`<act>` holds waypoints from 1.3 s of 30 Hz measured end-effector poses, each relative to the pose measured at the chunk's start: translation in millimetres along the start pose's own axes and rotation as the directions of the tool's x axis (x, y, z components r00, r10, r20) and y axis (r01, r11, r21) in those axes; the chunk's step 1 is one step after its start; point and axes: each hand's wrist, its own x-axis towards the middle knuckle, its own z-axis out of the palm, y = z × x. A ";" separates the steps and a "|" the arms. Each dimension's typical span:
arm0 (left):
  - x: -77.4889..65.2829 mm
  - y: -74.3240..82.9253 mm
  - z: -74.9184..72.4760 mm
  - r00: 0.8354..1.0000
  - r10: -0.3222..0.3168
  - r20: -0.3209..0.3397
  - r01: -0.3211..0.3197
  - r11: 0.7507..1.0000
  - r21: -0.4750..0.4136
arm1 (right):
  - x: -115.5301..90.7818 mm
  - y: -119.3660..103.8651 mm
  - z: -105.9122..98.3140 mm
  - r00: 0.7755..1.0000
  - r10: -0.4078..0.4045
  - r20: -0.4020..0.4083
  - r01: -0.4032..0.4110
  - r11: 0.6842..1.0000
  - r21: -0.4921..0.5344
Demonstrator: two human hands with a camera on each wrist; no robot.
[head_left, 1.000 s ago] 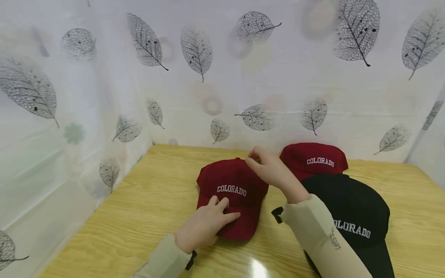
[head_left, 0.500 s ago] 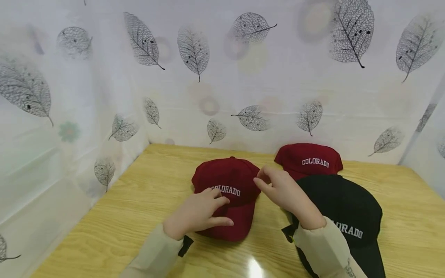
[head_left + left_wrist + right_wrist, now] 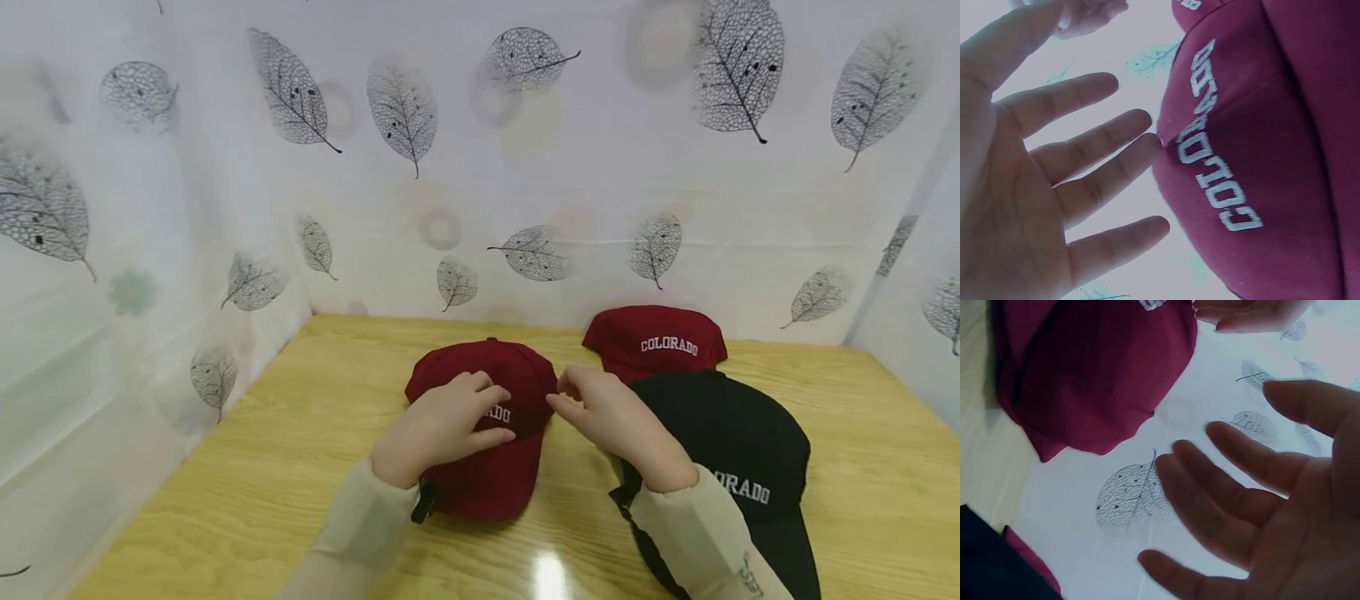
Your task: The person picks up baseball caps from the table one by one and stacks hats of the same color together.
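A dark red baseball cap (image 3: 487, 483) with white COLORADO lettering sits on the table, its brim toward me. Over its front panel hovers my left hand (image 3: 438, 429), covering part of the lettering. The left wrist view shows this hand's fingers (image 3: 1094, 147) spread and nearly straight, with nothing in them. At the cap's right side is my right hand (image 3: 622, 429), its fingers loosely bent. In the right wrist view those fingers (image 3: 1210, 512) hold nothing, and a gap separates them from the red cap (image 3: 1104, 381).
To the right lies a black COLORADO cap (image 3: 727, 433), partly behind my right forearm. Behind it stands a second dark red COLORADO cap (image 3: 652, 329), partly covered by the black one. The wood-grain table (image 3: 315, 433) meets a leaf-patterned white curtain (image 3: 450, 208) at its back and left.
My left hand has risen from the brim up over the lettering. The right hand has moved off the cap's crown, down and to its right side. The view has turned slightly right.
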 end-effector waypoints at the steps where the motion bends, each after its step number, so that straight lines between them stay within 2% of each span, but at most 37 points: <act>1: 0.4 0.2 0.1 1.000 -0.003 0.009 0.003 1.000 -0.005 | -0.1 1.9 0.2 1.000 0.010 0.024 -0.010 1.000 -0.010; 6: 0.3 -0.2 1.7 0.999 -0.010 0.044 0.011 1.000 -0.014 | -3.0 13.0 1.1 0.985 0.073 0.156 -0.066 0.997 -0.050; 11: 0.0 -1.7 3.8 0.999 -0.004 0.036 0.003 1.000 0.015 | -6.1 23.3 -1.7 0.972 0.099 0.214 -0.091 0.995 -0.047; 21: -0.7 -2.9 6.7 0.999 -0.002 0.039 0.001 1.000 0.020 | -15.3 38.5 -16.9 0.973 0.081 0.216 -0.078 0.997 -0.021; 28: -1.2 -4.0 7.2 1.000 0.005 0.024 -0.006 1.000 0.023 | -23.5 54.7 -28.1 0.973 0.118 0.199 -0.114 0.993 -0.032; 39: -1.2 -4.7 7.2 0.999 0.003 0.037 -0.004 1.000 0.022 | -34.7 71.4 -40.5 0.965 0.152 0.215 -0.147 0.988 -0.037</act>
